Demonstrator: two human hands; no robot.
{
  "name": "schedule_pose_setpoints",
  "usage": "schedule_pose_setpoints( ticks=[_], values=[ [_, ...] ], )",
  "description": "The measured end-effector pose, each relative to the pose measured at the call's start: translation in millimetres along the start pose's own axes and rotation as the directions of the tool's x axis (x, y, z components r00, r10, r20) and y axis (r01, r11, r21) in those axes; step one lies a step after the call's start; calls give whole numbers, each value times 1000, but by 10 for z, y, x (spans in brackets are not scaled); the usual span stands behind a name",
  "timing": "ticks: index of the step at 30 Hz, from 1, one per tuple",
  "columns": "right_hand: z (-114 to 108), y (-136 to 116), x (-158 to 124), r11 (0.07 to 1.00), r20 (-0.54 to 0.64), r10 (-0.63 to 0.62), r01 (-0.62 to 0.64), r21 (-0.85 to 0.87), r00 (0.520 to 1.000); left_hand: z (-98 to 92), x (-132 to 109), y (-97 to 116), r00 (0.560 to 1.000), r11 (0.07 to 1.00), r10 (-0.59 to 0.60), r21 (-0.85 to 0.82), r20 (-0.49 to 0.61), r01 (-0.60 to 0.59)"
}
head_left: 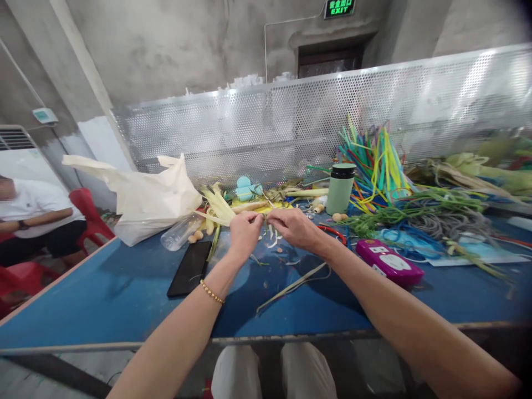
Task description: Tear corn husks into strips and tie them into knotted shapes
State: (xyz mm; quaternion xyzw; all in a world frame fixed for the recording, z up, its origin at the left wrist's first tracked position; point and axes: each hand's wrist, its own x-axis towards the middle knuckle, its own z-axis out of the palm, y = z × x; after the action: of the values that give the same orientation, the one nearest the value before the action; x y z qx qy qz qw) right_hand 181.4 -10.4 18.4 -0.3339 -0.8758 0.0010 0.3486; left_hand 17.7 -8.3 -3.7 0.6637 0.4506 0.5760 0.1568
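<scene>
While the two hands are held close together above a flat blue tabletop (103, 310), fine fingertip work on thin plant strips appears to be the step in hand. The left hand (245, 233), with a bracelet of gold-coloured beads (212, 294) worn at its wrist, is closed in a pinch of thumb and forefinger. The right hand (298, 228) is curled likewise, its thumb and forefinger brought together just beside the left fingertips. Something may be gripped between the two pinches, but it is too small and blurred to be identified. A fan of pale yellow-green husk leaves (220, 206) is spread just beyond and to the left of the left hand; its lower end is hidden by that hand, so whether it is grasped cannot be told.

Around the hands, small curled white scraps (273, 243) are scattered, and nearer the table's front edge a long, thin, straw-coloured strip (291, 287) is laid slantwise, touched by neither hand. A light green cylindrical tumbler with a black lid (339, 194) is stood upright beyond the right hand.

For the next move, steady pinches and small, even finger motions would seem to be called for, since thin plant fibre could be split by a sharp tug.
</scene>
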Motion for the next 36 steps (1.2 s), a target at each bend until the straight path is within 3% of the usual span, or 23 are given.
schedule_pose_setpoints(
  ticks=[6, 9, 13, 17, 25, 27, 30, 32, 34, 36],
  values=[
    [-148, 68, 33, 1000, -65, 1, -2, -21, 998, -43, 78, -76, 984, 998, -26, 64, 174, 15],
    [-182, 151, 57, 995, -92, 11, -2, 97, 996, -78, 67, -40, 954, 999, 36, 10, 299, -41],
    [-135, 236, 59, 935, -35, 118, -99, 341, 992, -136, 33, 81, 874, 989, 149, -70, 463, -132],
    [-58, 264, 42, 825, 79, 218, -227, 517, 973, -169, 11, 181, 872, 979, 201, -129, 447, -160],
    [-15, 314, 8, 685, 195, 261, -324, 653, 945, -142, -10, 173, 936, 959, 262, -172, 236, -226],
    [9, 314, 3, 638, 204, 275, -337, 693, 939, -139, -11, 173, 935, 956, 247, -221, 253, -192],
    [24, 317, 18, 617, 241, 297, -378, 690, 924, -141, -7, 185, 930, 957, 146, -287, 338, -46],
    [-14, 317, 42, 686, 163, 352, -372, 625, 922, -138, 1, 182, 946, 950, 47, -308, 322, 58],
    [-90, 293, 65, 778, -71, 426, -325, 538, 902, -123, 15, 149, 965, 935, -56, -326, 256, 141],
    [-168, 228, 76, 823, -290, 465, -287, 490, 836, -96, 30, 84, 971, 925, -138, -326, 196, 197]
  ],
)
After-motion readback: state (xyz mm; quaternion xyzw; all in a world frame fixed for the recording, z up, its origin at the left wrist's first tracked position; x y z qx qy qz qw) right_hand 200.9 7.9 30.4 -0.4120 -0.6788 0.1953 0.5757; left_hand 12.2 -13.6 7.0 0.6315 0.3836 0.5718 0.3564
